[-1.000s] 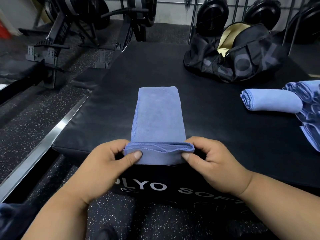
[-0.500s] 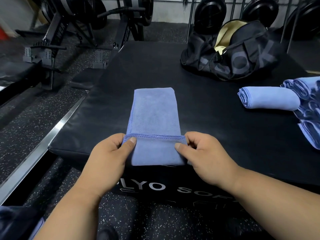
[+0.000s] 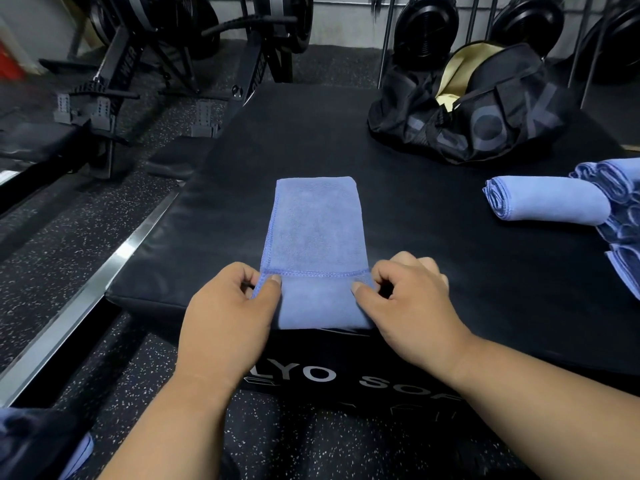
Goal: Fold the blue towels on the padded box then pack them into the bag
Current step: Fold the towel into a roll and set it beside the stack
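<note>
A: Towel (image 3: 317, 233) flat on box (image 3: 433, 237), near edge, hem turned over?
B: Yep. Left hand (image 3: 227, 306) and right hand (image 3: 405, 299) pinching its corners, probably to roll it square. Rolled one (image 3: 547, 199) beside, bag (image 3: 474, 105) open behind.

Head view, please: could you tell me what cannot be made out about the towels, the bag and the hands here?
- Bag contents: in the head view only the yellow lining shows; its black side wall hides the inside.
- Towel pile count: cut off by the right frame edge.
- Fingers of the left hand and right hand: curled under the folded towel edge, partly hidden.
</note>
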The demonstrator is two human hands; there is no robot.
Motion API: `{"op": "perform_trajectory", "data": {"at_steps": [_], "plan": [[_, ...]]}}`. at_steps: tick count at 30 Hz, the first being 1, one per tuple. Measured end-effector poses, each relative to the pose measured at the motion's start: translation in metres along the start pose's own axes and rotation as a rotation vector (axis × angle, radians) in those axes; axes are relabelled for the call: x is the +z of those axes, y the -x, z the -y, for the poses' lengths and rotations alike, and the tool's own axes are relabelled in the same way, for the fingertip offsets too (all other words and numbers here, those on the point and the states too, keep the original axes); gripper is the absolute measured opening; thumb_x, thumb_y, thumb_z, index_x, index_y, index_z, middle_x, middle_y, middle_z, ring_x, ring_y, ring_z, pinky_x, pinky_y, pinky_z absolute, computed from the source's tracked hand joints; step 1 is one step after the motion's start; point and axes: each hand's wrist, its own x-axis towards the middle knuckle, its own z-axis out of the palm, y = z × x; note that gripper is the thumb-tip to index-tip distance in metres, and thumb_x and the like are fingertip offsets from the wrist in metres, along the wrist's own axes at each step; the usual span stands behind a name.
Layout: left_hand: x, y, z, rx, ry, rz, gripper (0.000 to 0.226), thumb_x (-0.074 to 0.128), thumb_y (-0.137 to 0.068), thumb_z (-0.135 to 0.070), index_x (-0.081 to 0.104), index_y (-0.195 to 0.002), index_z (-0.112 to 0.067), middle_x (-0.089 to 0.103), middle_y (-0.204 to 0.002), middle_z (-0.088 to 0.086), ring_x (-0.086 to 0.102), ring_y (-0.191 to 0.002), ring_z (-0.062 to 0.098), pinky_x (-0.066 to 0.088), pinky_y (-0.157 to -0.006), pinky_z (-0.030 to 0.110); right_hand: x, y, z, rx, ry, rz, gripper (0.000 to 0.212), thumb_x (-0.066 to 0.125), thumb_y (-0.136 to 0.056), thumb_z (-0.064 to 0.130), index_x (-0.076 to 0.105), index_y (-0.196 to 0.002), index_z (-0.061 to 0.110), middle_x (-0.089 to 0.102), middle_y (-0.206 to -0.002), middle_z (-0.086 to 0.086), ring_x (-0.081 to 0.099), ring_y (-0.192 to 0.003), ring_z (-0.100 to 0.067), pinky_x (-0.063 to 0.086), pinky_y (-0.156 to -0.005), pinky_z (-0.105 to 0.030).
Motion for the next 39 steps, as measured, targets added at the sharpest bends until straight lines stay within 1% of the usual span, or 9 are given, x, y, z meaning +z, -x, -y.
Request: {"op": "perform_trajectory", "data": {"at_steps": [9, 13, 17, 20, 23, 29, 34, 36, 39], "plan": [[-0.001, 0.002, -0.002, -0.008, -0.019, -0.051, 0.021, 0.07, -0.092, -0.045, 0.06, -0.082, -0.03, 0.062, -0.062, -0.008, 0.057, -0.056, 0.012, 0.048, -0.06, 0.035, 0.001, 0.0, 0.002, 0.02, 0.046, -0.038, 0.028, 0.066, -0.09, 0.051, 0.046, -0.081, 0.033, 0.049, -0.092, 0.016, 0.039, -0.097, -0.012, 0.026, -0.09, -0.033], [-0.002, 0.004, -0.004, 0.027, 0.02, -0.083, 0.019, 0.073, -0.092, -0.039, 0.059, -0.086, -0.028, 0.063, -0.064, -0.008, 0.057, -0.057, 0.01, 0.051, -0.063, 0.036, 0.001, 0.002, 0.001, -0.042, 0.018, -0.049, 0.022, 0.068, -0.09, 0.043, 0.047, -0.086, 0.037, 0.051, -0.093, 0.018, 0.041, -0.099, -0.007, 0.028, -0.091, -0.032], [-0.005, 0.01, -0.013, 0.118, 0.081, -0.143, 0.02, 0.074, -0.094, -0.036, 0.06, -0.085, -0.027, 0.064, -0.071, -0.011, 0.059, -0.064, 0.009, 0.044, -0.063, 0.031, -0.002, 0.003, 0.001, -0.063, -0.093, -0.019, 0.021, 0.071, -0.092, 0.034, 0.052, -0.083, 0.035, 0.06, -0.088, 0.017, 0.047, -0.102, 0.0, 0.033, -0.095, -0.033], [-0.006, 0.011, -0.015, 0.151, 0.122, -0.154, 0.019, 0.075, -0.094, -0.036, 0.061, -0.086, -0.026, 0.065, -0.075, -0.011, 0.058, -0.065, 0.008, 0.045, -0.064, 0.029, -0.005, 0.004, 0.002, -0.063, -0.233, 0.006, 0.021, 0.074, -0.091, 0.026, 0.056, -0.083, 0.031, 0.064, -0.085, 0.013, 0.057, -0.088, -0.008, 0.047, -0.084, -0.032], [-0.004, 0.01, -0.01, 0.138, 0.107, -0.146, 0.019, 0.074, -0.095, -0.037, 0.061, -0.086, -0.026, 0.065, -0.077, -0.012, 0.059, -0.067, 0.009, 0.044, -0.064, 0.03, -0.008, 0.004, 0.003, -0.042, -0.383, -0.01, 0.022, 0.075, -0.092, 0.016, 0.058, -0.081, 0.025, 0.063, -0.08, 0.002, 0.057, -0.074, -0.015, 0.05, -0.071, -0.029], [0.001, 0.008, -0.005, 0.091, -0.005, -0.125, 0.018, 0.071, -0.095, -0.037, 0.059, -0.086, -0.027, 0.066, -0.073, -0.013, 0.06, -0.067, 0.009, 0.043, -0.062, 0.031, -0.002, 0.0, 0.0, -0.091, -0.251, 0.005, 0.023, 0.069, -0.091, 0.011, 0.063, -0.082, 0.031, 0.061, -0.088, 0.011, 0.059, -0.081, -0.013, 0.048, -0.074, -0.023], [0.003, 0.005, -0.002, 0.088, -0.019, -0.114, 0.016, 0.072, -0.095, -0.036, 0.061, -0.087, -0.029, 0.065, -0.074, -0.01, 0.06, -0.068, 0.01, 0.048, -0.065, 0.034, -0.003, -0.002, -0.003, -0.112, -0.179, 0.036, 0.018, 0.07, -0.094, 0.019, 0.07, -0.088, 0.036, 0.06, -0.089, 0.011, 0.06, -0.086, -0.01, 0.048, -0.078, -0.021], [0.002, 0.004, -0.002, 0.166, -0.065, -0.154, 0.013, 0.075, -0.093, -0.033, 0.062, -0.089, -0.035, 0.064, -0.085, -0.012, 0.061, -0.079, 0.006, 0.051, -0.074, 0.035, -0.003, -0.003, -0.005, -0.132, -0.17, 0.022, 0.016, 0.071, -0.096, 0.023, 0.074, -0.092, 0.038, 0.058, -0.094, 0.015, 0.06, -0.091, -0.006, 0.048, -0.082, -0.019], [-0.005, 0.002, -0.003, 0.466, -0.154, -0.211, 0.01, 0.076, -0.094, -0.023, 0.074, -0.098, -0.032, 0.064, -0.103, -0.016, 0.06, -0.1, 0.006, 0.046, -0.092, 0.027, -0.001, -0.002, -0.01, -0.164, -0.186, -0.008, 0.016, 0.071, -0.097, 0.027, 0.077, -0.102, 0.041, 0.052, -0.105, 0.021, 0.058, -0.104, -0.004, 0.049, -0.092, -0.02]]}}
